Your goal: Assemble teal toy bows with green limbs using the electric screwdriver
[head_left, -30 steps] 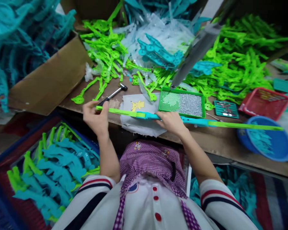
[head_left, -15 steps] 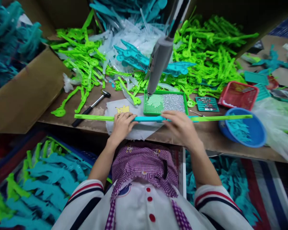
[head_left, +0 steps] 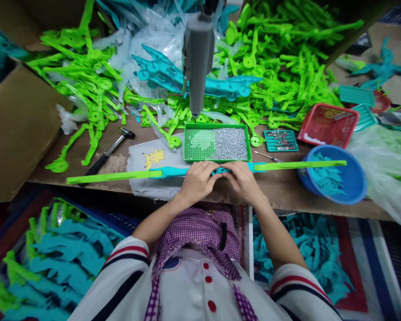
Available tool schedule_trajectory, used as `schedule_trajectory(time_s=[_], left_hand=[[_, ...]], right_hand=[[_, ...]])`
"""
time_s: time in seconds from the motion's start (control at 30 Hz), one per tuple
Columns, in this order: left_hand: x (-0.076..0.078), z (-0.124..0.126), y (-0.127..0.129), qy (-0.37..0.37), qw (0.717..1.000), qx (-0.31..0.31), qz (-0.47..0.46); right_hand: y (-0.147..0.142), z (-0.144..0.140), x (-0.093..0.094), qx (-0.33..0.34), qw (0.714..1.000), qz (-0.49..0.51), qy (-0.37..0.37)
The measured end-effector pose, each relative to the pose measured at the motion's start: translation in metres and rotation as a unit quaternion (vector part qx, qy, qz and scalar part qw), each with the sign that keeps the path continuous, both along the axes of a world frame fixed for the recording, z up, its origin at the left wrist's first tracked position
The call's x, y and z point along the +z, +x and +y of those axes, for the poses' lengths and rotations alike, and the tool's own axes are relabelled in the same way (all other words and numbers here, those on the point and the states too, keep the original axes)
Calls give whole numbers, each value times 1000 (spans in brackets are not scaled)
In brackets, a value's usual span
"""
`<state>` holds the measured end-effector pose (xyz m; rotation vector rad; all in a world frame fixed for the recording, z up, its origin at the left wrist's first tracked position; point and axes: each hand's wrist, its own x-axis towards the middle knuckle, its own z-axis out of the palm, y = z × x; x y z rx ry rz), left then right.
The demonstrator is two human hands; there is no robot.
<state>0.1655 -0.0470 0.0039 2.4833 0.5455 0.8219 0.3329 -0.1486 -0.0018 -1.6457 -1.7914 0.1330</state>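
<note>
- overhead: grey tool [head_left: 198, 67] hangs with its tip near the far edge of the green tray [head_left: 232, 143], restricting access from above.
- front: green-and-blue strip [head_left: 173, 172] spans from the hammer [head_left: 110, 149] to the blue bowl [head_left: 356, 178], obstructing low forward reach.
- rear: lime-green pile [head_left: 304, 76] obstructs passage.
- passage: bare table [head_left: 280, 191], near side, between right hand [head_left: 242, 180] and blue bowl.

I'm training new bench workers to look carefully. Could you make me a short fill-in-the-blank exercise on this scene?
1. The left hand and right hand hold the long piece, whose two ends are coloured ____.
2. In the picture, the hammer lies to the ____ of the tray.
3. The grey bits lie in the tray's ____ half.
4. The round bowl is coloured ____.

Missing words: green; left; right; blue.
</note>
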Motion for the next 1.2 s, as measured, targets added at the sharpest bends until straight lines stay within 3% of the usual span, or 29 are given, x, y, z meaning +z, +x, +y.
schedule_trajectory(time_s=[0.13, 0.27, 0.47, 0.63, 0.73, 0.8, 0.9, 1.0, 1.07, 1.1, 1.2], left_hand=[[-2, 2, -4, -5, 1000, -6, -28], [0, 11, -20, -8, 1000, -22, -3], [-1, 30, -52, 76, 989, 48, 116], [27, 25, -67, 70, 985, 23, 157], [48, 36, -74, -45, 978, 2, 203], [54, 54, -76, -177, 950, -18, 256], [56, 87, -77, -373, 876, -37, 303], [57, 109, -76, -515, 793, -35, 324], [60, 115, -73, -562, 751, -41, 346], [63, 116, -71, -568, 743, -51, 351], [69, 113, -61, -529, 769, -99, 345]], right_hand=[[-1, -2, -5, 3, 999, -6, 32], [1, -1, 0, -5, 1000, 20, 5], [1, 0, 0, -13, 1000, 8, 14], [-9, -1, 25, -24, 997, -49, 63], [-9, -4, 51, -55, 992, -78, 81], [-2, -13, 62, -104, 987, -90, 78], [10, -39, 61, -168, 978, -104, 65], [20, -64, 50, -179, 974, -136, 39], [24, -70, 44, -191, 970, -145, 30], [25, -70, 44, -200, 969, -144, 33], [32, -64, 46, -195, 971, -132, 52]])
